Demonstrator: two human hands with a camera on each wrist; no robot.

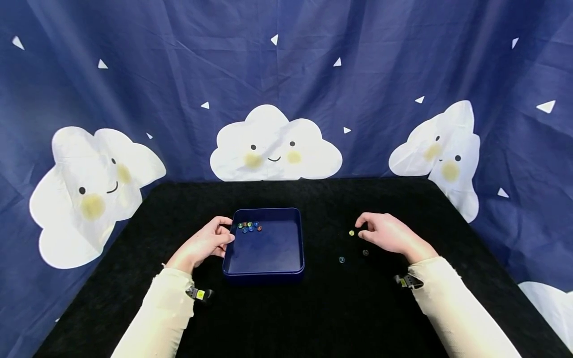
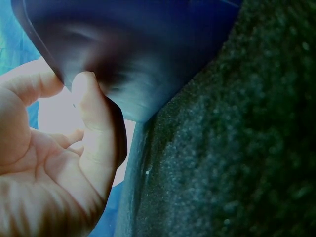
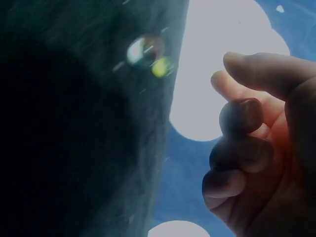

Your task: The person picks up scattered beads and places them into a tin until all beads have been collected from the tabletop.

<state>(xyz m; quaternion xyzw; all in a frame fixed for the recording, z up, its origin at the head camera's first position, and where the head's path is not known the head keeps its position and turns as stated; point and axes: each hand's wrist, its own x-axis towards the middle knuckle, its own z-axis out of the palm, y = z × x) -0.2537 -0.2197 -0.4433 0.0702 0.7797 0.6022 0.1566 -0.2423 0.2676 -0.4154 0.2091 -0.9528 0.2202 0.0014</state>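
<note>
My left hand [image 1: 207,243] grips the left side of a dark blue tray [image 1: 268,273]; in the left wrist view the thumb [image 2: 91,106] lies against the tray's outer wall [image 2: 148,64]. Several coloured glass marbles [image 1: 250,229] sit inside, towards the tray's far left corner. To the right, my right hand [image 1: 388,233] hovers with thumb and index finger apart and nothing between them. Just left of those fingertips lies a yellow-green marble [image 1: 351,232]. Nearer me on the cloth are a bluish marble [image 1: 342,259] and a clear, brownish marble [image 1: 365,252].
Black cloth [image 1: 322,318] covers the table under the tray and marbles. Behind it hangs a dark blue curtain [image 1: 250,64] printed with white smiling clouds. A strapped device [image 1: 200,294] sits on the left wrist, another [image 1: 408,282] on the right.
</note>
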